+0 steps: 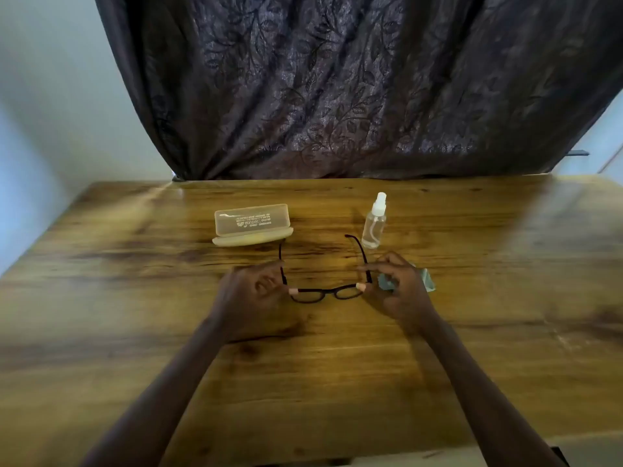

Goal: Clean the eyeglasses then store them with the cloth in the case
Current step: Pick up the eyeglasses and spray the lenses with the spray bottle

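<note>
Now the left hand (256, 291) and right hand (394, 288) each pinch a temple of the eyeglasses (330, 293) between them over the counter (135, 332), cloth (428, 281) peeking from behind the right, case (251, 224) beyond the left, spray bottle (374, 224) beyond the right.

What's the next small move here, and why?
Probably hold the eyeglasses with the left hand alone and free the right hand for the spray bottle. Both hands pinch the unfolded temples, the bottle stands just beyond the right hand, and the cloth lies beside it.
</note>
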